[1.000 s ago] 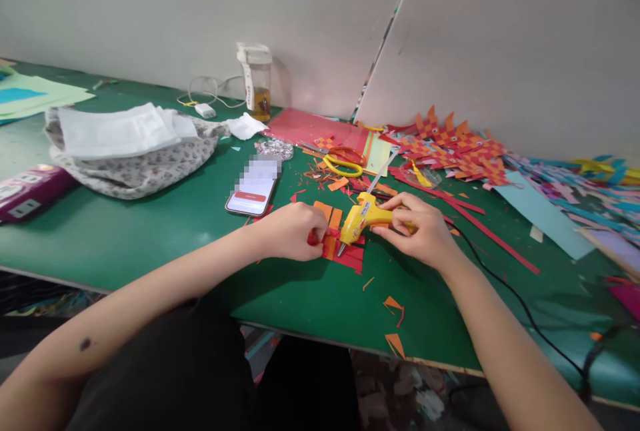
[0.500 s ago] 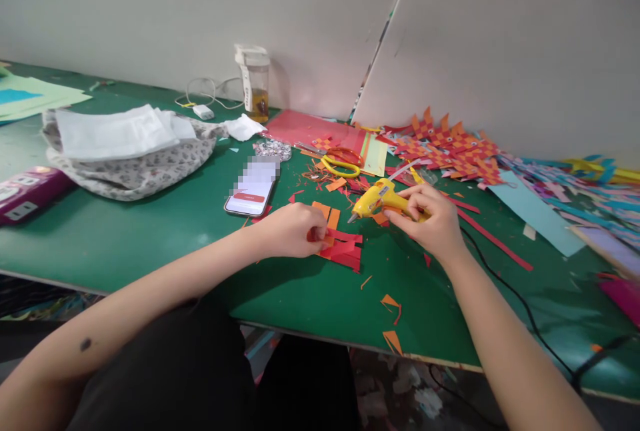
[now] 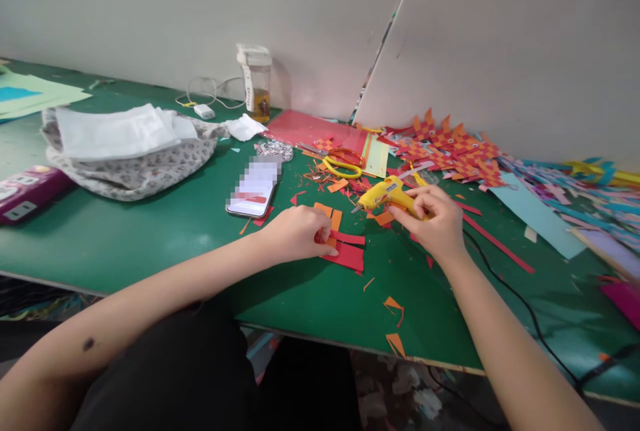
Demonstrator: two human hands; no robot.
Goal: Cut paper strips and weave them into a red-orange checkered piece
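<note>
My left hand (image 3: 296, 232) pinches the left edge of a small piece of red and orange paper strips (image 3: 345, 252) lying on the green table (image 3: 150, 231). My right hand (image 3: 434, 223) grips a yellow hot glue gun (image 3: 386, 194), its nozzle pointing left and lifted off the paper, a hand's width to the upper right of the strips. A black cord (image 3: 505, 284) trails from the gun to the right.
A phone (image 3: 254, 190) lies left of the strips. Yellow-handled scissors (image 3: 343, 163), red sheets (image 3: 313, 128) and woven red-orange paper shapes (image 3: 450, 144) lie behind. A patterned cloth bag (image 3: 130, 164), a purple power strip (image 3: 25, 191) and a jar (image 3: 258, 88) stand farther left. Paper scraps (image 3: 393, 324) near the front edge.
My right hand lifted the glue gun off the strips and drew it back to the upper right. My left hand stayed on the strips and pressed them flatter.
</note>
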